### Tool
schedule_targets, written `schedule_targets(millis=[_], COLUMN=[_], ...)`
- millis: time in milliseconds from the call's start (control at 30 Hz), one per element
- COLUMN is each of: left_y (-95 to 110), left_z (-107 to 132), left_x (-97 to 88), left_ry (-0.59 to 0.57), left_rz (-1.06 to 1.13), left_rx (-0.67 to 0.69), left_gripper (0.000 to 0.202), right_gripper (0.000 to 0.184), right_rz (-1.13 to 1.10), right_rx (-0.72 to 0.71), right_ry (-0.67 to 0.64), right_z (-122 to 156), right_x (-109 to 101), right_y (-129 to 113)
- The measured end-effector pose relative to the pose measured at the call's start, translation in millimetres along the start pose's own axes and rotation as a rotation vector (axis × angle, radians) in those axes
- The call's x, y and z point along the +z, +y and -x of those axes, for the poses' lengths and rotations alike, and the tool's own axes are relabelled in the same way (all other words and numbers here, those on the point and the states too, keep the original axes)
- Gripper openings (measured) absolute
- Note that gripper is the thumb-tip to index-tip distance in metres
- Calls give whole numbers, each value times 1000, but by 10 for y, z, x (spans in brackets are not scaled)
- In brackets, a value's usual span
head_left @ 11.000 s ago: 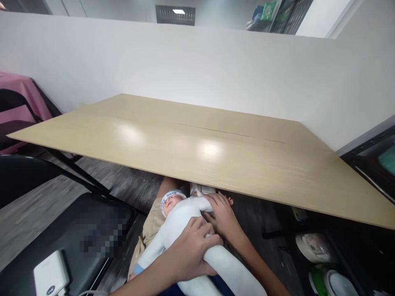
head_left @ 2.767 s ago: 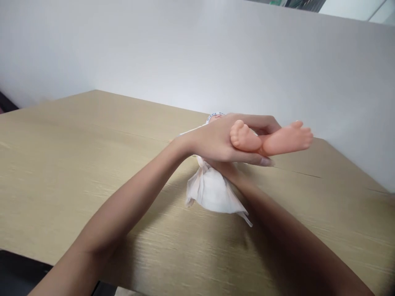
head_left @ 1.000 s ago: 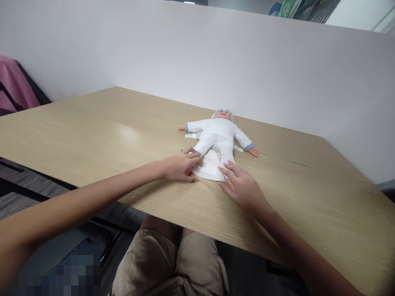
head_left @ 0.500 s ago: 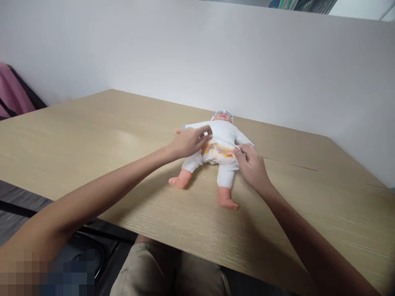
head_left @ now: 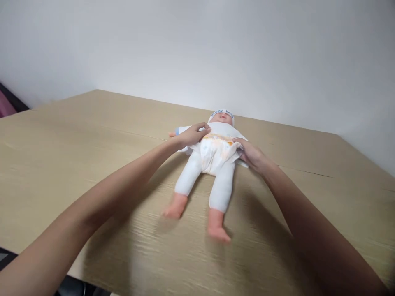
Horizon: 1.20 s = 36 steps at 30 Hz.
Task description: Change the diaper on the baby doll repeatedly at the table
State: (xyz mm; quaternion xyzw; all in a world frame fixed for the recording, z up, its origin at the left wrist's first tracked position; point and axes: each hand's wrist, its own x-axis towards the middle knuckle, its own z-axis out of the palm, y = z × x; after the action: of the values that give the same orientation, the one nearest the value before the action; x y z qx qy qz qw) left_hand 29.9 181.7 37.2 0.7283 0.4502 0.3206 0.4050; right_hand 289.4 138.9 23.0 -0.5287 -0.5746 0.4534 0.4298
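A baby doll [head_left: 222, 205] in white clothes and a white lettered cap lies on its back, legs pointing toward me. A white diaper [head_left: 214, 154] with an orange patterned waistband covers its hips and lower belly. At the waistband's left end, my left hand [head_left: 195, 135] has its fingers curled in a pinch on the diaper; the fingertips are partly hidden. My right hand [head_left: 251, 155] grips the diaper's right side, thumb on top and the other fingers mostly hidden beneath it.
The doll rests on a wide light-wood table [head_left: 77, 164] with thin seams across it. A white wall [head_left: 197, 53] rises behind the far edge. Something pink and black [head_left: 9, 100] stands beyond the table at the left.
The doll's legs now reach farther toward me and look straighter, and more of the diaper's front shows. Both hands stay at its waist. The camera view has shifted, with my lap now out of sight.
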Motion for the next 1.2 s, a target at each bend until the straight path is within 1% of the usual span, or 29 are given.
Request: schedule_targets(millis=[100, 167, 233, 300, 333, 367, 400, 433, 467, 500, 533, 567, 633, 667, 767, 900, 1100, 1200], left_y=[19, 74, 152, 248, 301, 359, 419, 481, 542, 598, 648, 686, 724, 723, 679, 639, 657, 653], left_z=[225, 340, 398, 415, 419, 425, 434, 448, 465, 485, 506, 524, 550, 558, 566, 570, 563, 563], left_x=[-17, -46, -75, -84, -74, -53, -18, 31, 93, 168, 251, 338, 510, 585, 736, 781, 796, 810], left_ry=[-86, -99, -57, 56, 131, 201, 254, 273, 256, 208, 142, 76, -15, -29, -1, -1, -12, -21], left_rz=[94, 54, -57, -206, -288, -364, -426, -470, -500, -518, -531, -542, -570, -587, -639, -675, -698, -701], left_rx=[-6, -26, -40, 6, 67, 149, 244, 343, 437, 519, 577, 606, 584, 549, 448, 372, 333, 309], left_gripper=[27, 29, 27, 16, 8, 6, 11, 14, 15, 14, 14, 17, 27, 31, 39, 49, 51, 55], right_gripper=[32, 37, 43, 43, 41, 38, 35, 33, 31, 31, 32, 32, 35, 35, 37, 40, 42, 39], right_rz=[-92, -25, 103, 232, 300, 374, 450, 525, 591, 646, 692, 731, 784, 792, 744, 682, 632, 596], right_rx=[89, 102, 48, -46, -94, -138, -174, -200, -223, -243, -263, -279, -295, -287, -209, -127, -32, 28], right_ry=[-122, -175, -154, -34, 59, 156, 240, 299, 335, 346, 341, 332, 328, 334, 349, 356, 341, 329], right_z=[230, 331, 386, 447, 498, 567, 655, 757, 866, 973, 1070, 1149, 1242, 1258, 1233, 1188, 1156, 1145], right_x=[-108, -214, -325, -410, -436, -447, -446, -435, -416, -396, -377, -365, -365, -376, -418, -425, -446, -444], right_y=[-27, -77, -124, -135, -120, -87, -37, 29, 107, 194, 282, 365, 498, 542, 587, 543, 511, 494])
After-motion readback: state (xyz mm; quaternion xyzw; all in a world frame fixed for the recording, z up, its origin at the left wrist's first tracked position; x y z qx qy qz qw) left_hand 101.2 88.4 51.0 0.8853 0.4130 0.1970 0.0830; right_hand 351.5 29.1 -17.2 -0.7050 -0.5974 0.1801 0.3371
